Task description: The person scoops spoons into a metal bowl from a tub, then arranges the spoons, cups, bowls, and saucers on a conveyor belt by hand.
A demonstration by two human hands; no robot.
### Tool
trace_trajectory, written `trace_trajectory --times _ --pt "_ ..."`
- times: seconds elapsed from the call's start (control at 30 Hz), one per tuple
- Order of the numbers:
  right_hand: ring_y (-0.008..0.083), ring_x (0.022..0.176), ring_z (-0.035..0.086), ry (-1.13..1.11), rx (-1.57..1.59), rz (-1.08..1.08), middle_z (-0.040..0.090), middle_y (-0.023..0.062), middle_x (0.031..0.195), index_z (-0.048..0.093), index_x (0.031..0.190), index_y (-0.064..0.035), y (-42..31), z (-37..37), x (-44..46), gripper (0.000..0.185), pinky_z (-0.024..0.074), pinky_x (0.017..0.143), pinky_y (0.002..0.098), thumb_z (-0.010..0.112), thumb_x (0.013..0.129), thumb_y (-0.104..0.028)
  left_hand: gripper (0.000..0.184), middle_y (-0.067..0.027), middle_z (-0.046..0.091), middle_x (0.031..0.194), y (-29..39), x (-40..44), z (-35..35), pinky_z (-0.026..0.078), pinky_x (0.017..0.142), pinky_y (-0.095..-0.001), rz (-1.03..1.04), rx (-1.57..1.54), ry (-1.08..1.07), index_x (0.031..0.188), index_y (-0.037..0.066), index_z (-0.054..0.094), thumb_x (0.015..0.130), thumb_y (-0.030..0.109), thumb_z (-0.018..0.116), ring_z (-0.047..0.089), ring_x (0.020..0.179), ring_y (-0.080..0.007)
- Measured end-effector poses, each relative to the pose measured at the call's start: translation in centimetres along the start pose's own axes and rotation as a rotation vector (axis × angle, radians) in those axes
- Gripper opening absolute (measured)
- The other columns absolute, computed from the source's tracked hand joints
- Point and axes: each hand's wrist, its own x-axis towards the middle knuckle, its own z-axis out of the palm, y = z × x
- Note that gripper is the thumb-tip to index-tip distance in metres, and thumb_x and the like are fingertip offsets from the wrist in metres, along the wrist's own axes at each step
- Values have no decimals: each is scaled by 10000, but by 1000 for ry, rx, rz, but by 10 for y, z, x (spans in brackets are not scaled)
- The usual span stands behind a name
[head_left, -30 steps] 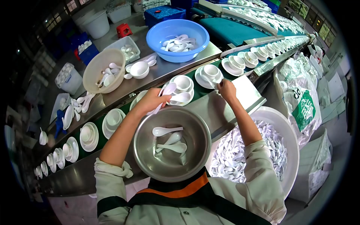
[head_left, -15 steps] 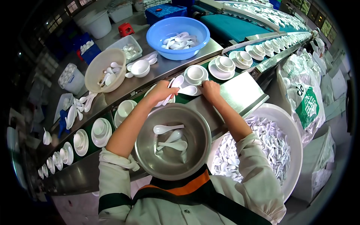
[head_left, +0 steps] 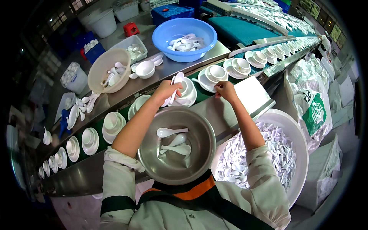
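My left hand (head_left: 168, 92) is closed round several white spoons (head_left: 178, 78), held above a saucer with a cup (head_left: 186, 87) on the green belt. My right hand (head_left: 226, 91) is beside the front rim of the neighbouring saucer (head_left: 205, 81), which carries a white cup (head_left: 216, 73). Its fingers are drawn together, and whether anything is between them is hidden. A slim white piece like a spoon (head_left: 197, 82) lies across that saucer's left side. Below my hands, a steel basin (head_left: 153, 153) holds a few white spoons (head_left: 172, 132).
Saucers with cups line the belt on both sides. A blue basin (head_left: 161, 46) of spoons and a cream basin (head_left: 97, 76) stand on the steel ledge behind. To my right are a big white tub (head_left: 303, 165) full of spoons and a plastic sack (head_left: 310, 99).
The cups and saucers have shifted right along the belt. My right hand has moved right, away from my left. A spoon that was between my hands now appears on the saucer.
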Motion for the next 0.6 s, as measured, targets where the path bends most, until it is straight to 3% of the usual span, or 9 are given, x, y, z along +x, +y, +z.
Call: trace_trajectory --times 0.1,0.17,0.23,0.33,0.37,0.43,0.5,0.6 --pt "176 561 641 -26 -4 108 643 153 727 613 841 89 -1 6 1 188 542 493 281 575 806 -91 208 -22 550 595 8 -4 6 375 462 -228 16 68 -134 848 55 627 805 246 558 480 493 -85" --pt "172 594 645 -71 -180 99 648 164 820 609 906 79 -29 8 -17 251 530 472 275 579 834 -159 196 -7 535 581 16 -8 9 369 453 -222 29 95 -147 819 53 626 801 238 564 472 481 -74" --pt "142 649 634 -75 -14 -124 644 129 845 601 957 58 -62 11 -42 288 517 487 257 564 859 -210 196 3 534 577 29 -13 15 369 452 -221 1 209 -235 813 52 629 801 237 568 478 483 -71" --pt "92 676 576 -448 256 -212 591 35 765 606 918 23 -79 8 -51 248 505 550 219 540 880 -213 243 5 547 595 30 -9 27 374 460 -220 44 241 -358 841 64 631 830 298 568 488 503 -62" --pt "92 676 576 -441 256 -214 591 35 765 606 918 23 -74 6 -48 248 505 550 219 540 880 -213 267 2 554 605 32 -7 29 375 463 -218 74 244 -419 852 67 631 842 326 567 491 512 -60" --pt "86 656 570 -307 219 -240 581 26 747 600 895 25 -55 -1 -36 241 500 538 214 555 870 -210 379 -6 589 667 30 -3 28 377 474 -207 92 314 -356 869 49 623 873 411 512 499 537 -62" --pt "90 618 570 -111 277 -67 594 47 724 602 919 43 -36 -12 -24 209 522 535 225 558 842 -147 428 -22 599 717 19 0 20 384 478 -215 100 227 -115 880 35 620 886 436 472 505 549 -74" --pt "141 632 619 36 123 174 626 88 749 600 961 29 7 -22 0 216 532 499 233 549 826 -132 480 -55 607 768 15 0 12 410 514 -229 148 51 61 935 9 609 892 457 442 528 598 -99"
